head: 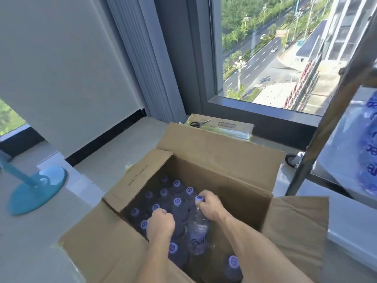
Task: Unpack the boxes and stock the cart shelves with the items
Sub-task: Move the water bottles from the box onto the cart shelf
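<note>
Right hand (208, 206) is gripping the neck of a clear plastic water bottle with a purple cap (199, 225), fingers curled just under the cap; the bottle is standing taller than its neighbours and tilting slightly. Left hand (161, 222) is reaching down among the bottles beside it with fingers curled into a fist; whether it is holding a bottle neck cannot be told, since the hand is covering whatever is under it.

Both hands are working inside a large open brown cardboard box (224, 170) sitting on the pale floor (91, 174). The remaining purple-capped bottles (177, 183) are standing upright and filling the box's left half and near edge; the right half, toward the far right corner, is showing bare cardboard. All four flaps are folded outward.

Beyond the box's far flap, a second flat closed cardboard box (222, 125) is lying against the window wall, with black-handled scissors (200, 123) resting on its top near the left end.

At the right edge, the metal cart frame (318, 139) is standing just beside the box, one black caster wheel (290, 160) on the floor, and wrapped blue-printed bottles (369, 148) are lying on its shelf.

At the left, a teal round stand base (36, 190) is resting on the floor, well apart from the box.
</note>
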`<state>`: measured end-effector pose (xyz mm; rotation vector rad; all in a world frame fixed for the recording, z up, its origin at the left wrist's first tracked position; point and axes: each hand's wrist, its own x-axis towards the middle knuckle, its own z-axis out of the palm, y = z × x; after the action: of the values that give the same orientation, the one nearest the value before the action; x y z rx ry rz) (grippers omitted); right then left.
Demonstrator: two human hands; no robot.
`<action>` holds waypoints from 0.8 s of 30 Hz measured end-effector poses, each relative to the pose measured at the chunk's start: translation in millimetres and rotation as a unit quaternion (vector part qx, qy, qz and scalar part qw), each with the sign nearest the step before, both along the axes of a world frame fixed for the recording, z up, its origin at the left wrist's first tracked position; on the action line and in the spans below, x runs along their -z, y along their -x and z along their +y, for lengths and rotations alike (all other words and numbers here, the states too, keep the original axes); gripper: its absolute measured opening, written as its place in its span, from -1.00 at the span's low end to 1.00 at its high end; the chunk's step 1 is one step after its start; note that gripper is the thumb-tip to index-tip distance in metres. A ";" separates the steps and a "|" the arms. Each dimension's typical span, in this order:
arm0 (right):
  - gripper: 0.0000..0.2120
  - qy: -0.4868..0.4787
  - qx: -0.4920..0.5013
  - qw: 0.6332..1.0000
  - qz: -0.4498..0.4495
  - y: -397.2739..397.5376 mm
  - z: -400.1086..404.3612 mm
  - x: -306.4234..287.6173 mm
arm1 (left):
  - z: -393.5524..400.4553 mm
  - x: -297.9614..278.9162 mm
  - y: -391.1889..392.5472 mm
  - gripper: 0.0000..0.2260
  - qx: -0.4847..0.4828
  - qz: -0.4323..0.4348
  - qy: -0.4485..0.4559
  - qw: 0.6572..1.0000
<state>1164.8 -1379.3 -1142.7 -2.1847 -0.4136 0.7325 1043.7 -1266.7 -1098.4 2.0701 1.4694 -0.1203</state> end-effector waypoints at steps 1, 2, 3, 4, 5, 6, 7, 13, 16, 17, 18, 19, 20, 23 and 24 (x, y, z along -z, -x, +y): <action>-0.97 -0.032 0.021 0.999 0.010 -0.1 -4.2 -12.0 | -4.7 -6.0 2.9 -0.75 -0.015 -0.015 0.010 1.000; -0.95 -0.065 0.047 0.997 0.018 -1.1 -7.7 -23.3 | -11.4 -12.4 5.5 -0.75 -0.028 -0.031 0.022 0.999; -0.93 -0.097 0.076 0.992 0.027 -1.6 -12.4 -35.2 | -19.4 -19.2 8.0 -0.75 -0.038 -0.051 0.033 0.997; -0.91 -0.135 0.105 0.985 0.038 -1.8 -17.4 -47.4 | -29.0 -26.6 10.6 -0.74 -0.045 -0.074 0.049 0.995; -0.90 -0.173 0.134 0.975 0.049 -2.1 -22.2 -60.8 | -38.8 -33.8 12.2 -0.70 -0.052 -0.096 0.070 0.992; -0.90 -0.212 0.165 0.961 0.060 -1.8 -27.3 -74.0 | -49.5 -42.3 14.5 -0.64 -0.061 -0.121 0.098 0.986; -0.90 -0.245 0.196 0.947 0.073 -0.4 -33.0 -88.2 | -60.1 -51.1 17.7 -0.58 -0.076 -0.148 0.133 0.977; -0.81 -0.338 0.278 0.895 0.088 27.7 -74.6 -170.6 | -116.4 -85.0 42.6 -0.54 -0.120 -0.320 0.430 0.836; -0.66 -0.303 0.282 0.907 0.074 45.5 -107.8 -198.3 | -150.3 -97.5 48.1 -0.51 -0.102 -0.358 0.556 0.743; -0.62 -0.274 0.279 0.919 0.055 49.5 -121.5 -205.2 | -163.4 -98.9 50.1 -0.52 -0.091 -0.367 0.576 0.725; -0.58 -0.243 0.272 0.930 0.035 52.5 -136.1 -211.5 | -176.7 -98.6 52.1 -0.53 -0.083 -0.377 0.586 0.712; -0.55 -0.222 0.255 0.941 0.031 54.7 -151.5 -217.6 | -190.5 -96.8 53.0 -0.54 -0.077 -0.389 0.599 0.696; -0.57 -0.220 0.231 0.947 0.043 54.9 -167.6 -222.6 | -205.1 -95.2 54.3 -0.54 -0.072 -0.394 0.611 0.683; -0.69 -0.186 0.155 0.967 0.080 56.4 -219.4 -236.2 | -252.6 -91.1 54.9 -0.50 -0.044 -0.384 0.626 0.678; -0.69 -0.155 0.160 0.973 0.065 55.2 -237.0 -238.7 | -268.5 -92.6 53.6 -0.55 -0.027 -0.376 0.629 0.680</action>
<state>1109.6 -1616.3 -904.1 -1.8380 -0.0941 0.5829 990.1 -1535.2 -1005.8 0.7158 0.5314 -0.1597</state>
